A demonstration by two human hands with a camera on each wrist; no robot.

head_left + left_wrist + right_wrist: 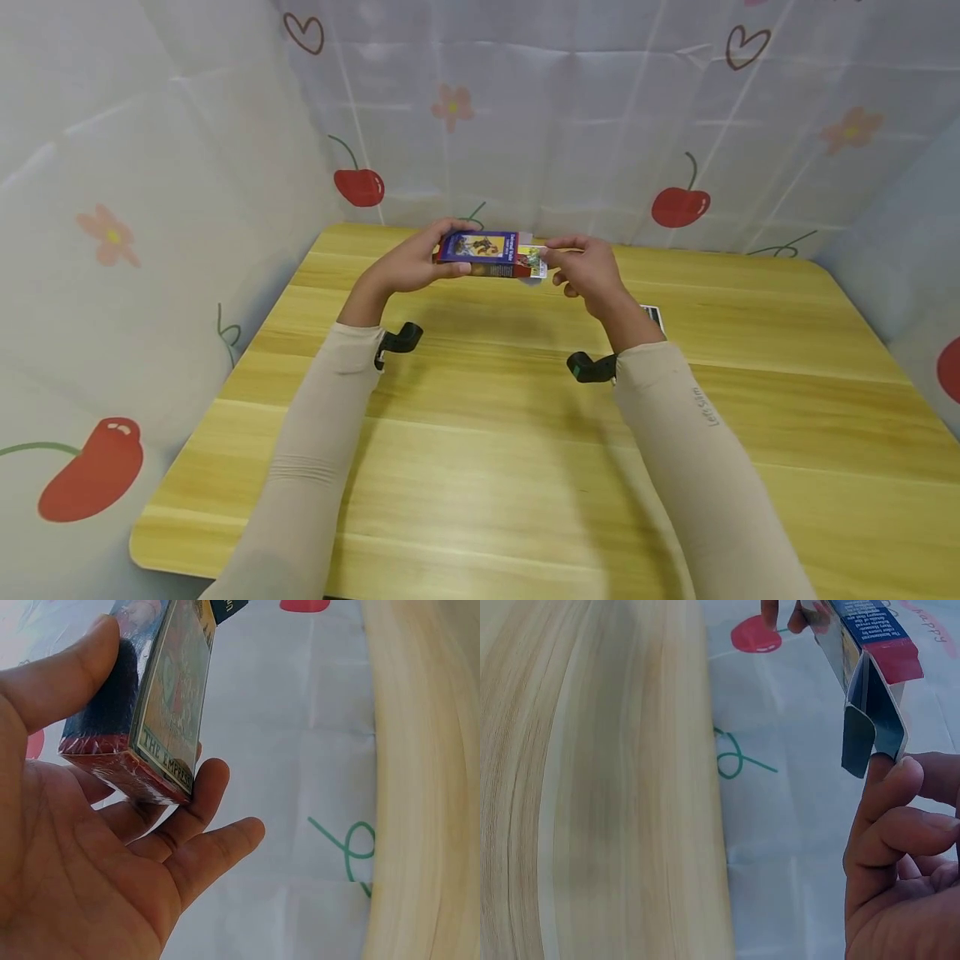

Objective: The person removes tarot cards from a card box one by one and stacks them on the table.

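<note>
My left hand [407,260] grips a purple and red tarot card box [480,247] by one end, thumb on the near side and fingers around the back. In the left wrist view, the box's side [172,697] shows a picture lettered "THE EMPRESS". The other end of the box stands open, with its dark-lined flaps [885,724] folded out in the right wrist view. At that end my right hand [590,273] pinches the end flap between thumb and index finger. The box is held above the far part of the table; what lies inside it is hidden.
A pale wooden table [480,467] spans the space below my arms. A small flat card-like item [654,315], black and white, lies on it, partly hidden behind my right wrist. White curtains [570,125] printed with cherries, hearts and flowers hang around the table.
</note>
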